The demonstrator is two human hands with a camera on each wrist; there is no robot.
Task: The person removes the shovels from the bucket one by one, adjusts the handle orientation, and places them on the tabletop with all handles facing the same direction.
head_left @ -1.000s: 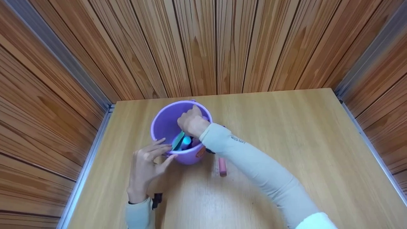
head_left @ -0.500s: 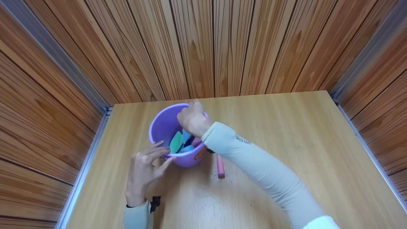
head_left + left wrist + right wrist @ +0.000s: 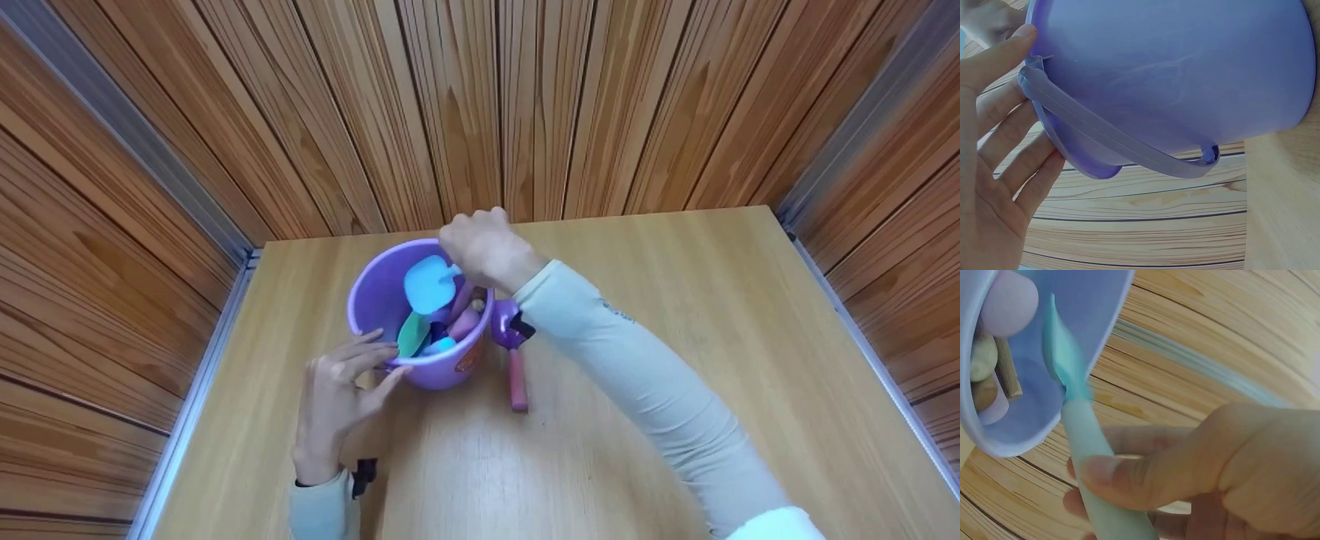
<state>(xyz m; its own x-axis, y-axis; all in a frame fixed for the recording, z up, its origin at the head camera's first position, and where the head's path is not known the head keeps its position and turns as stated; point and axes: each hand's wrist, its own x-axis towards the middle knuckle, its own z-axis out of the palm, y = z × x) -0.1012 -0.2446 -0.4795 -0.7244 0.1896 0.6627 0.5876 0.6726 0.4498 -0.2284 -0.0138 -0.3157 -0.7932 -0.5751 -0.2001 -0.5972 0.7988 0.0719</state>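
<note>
Blue shovel [image 3: 429,286] has risen with the right grip [image 3: 487,251].

Bucket [image 3: 439,375] on table [image 3: 750,300], toys [image 3: 465,322] inside; scoop [image 3: 516,364] right of bucket, perhaps touching.

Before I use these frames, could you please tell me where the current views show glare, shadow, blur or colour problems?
Head view: pale glare on the table, a soft shadow in front of the bucket; left wrist view: a bluish cast, and the right hand blurred at the top left; right wrist view: washed-out colours, the shovel looking pale.
</note>
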